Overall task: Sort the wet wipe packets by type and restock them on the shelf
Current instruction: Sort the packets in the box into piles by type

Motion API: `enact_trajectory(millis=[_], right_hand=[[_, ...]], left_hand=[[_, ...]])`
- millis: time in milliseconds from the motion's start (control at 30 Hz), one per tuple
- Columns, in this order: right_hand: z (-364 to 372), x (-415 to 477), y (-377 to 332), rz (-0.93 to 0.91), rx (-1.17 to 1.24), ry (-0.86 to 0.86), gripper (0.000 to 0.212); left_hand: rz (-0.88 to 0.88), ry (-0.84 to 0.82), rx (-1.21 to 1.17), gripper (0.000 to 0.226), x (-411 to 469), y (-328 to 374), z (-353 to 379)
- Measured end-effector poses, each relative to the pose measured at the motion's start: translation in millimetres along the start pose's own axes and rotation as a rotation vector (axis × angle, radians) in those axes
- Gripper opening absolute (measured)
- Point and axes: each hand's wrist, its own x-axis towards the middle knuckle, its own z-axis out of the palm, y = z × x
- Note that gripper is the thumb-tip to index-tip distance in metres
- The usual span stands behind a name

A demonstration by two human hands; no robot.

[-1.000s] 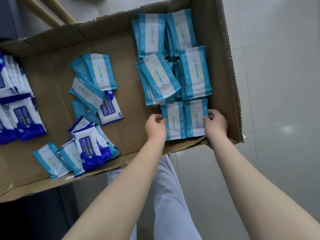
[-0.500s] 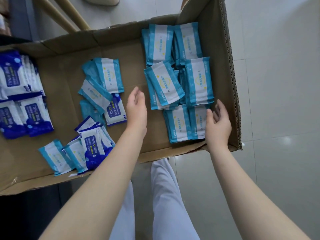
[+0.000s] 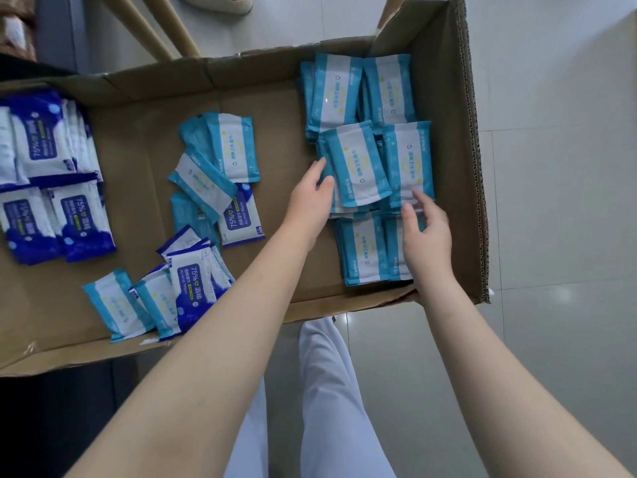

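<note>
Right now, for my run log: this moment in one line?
step: sorting | left hand: open, touching teal stack | right hand: open, at it | loose packets: mid-box

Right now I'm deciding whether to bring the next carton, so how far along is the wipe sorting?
Done: light-blue packets sit stacked at the right end of the cardboard box, dark-blue alcohol wipes grouped at its left. In hand: the left hand and right hand flank a tilted packet atop the middle stack, seemingly squaring it. Left: the mixed loose packets in the middle need sorting, and no shelf is in view.

Soft daylight — wide-angle edge warp
</note>
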Motion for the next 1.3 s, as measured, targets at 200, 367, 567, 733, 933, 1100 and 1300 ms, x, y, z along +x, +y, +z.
enact_trajectory(millis=[200, 367, 567, 733, 933, 1100, 1300], right_hand=[[48, -46, -19, -0.058, 0.009, -0.04, 0.036], [131, -95, -28, -0.088, -0.045, -0.155, 0.033], [212, -152, -47, -0.052, -0.131, -0.396, 0.015], [277, -182, -58, 0.034, -0.244, -0.648, 0.026], [310, -191, -48, 0.066, -0.481, -0.574, 0.051], [320, -192, -42, -0.09, -0.815, -0.57, 0.063], [328, -178, -47, -0.071, -0.955, -0.496, 0.062]], left_hand=[[-0.022, 0.188, 0.012, 0.036, -44, -31, -79], [-0.094, 0.425, 0.116, 0.023, -91, -98, -197], [-0.301, 0.631, 0.134, 0.031, -121, -170, -298], [-0.542, 0.576, -0.043, 0.061, -117, -202, -331], [-0.595, 0.49, -0.249, 0.059, -97, -206, -340], [-0.632, 0.443, 0.009, 0.019, -87, -225, -353], [-0.57, 0.314, -0.092, 0.025, -87, -221, -370]])
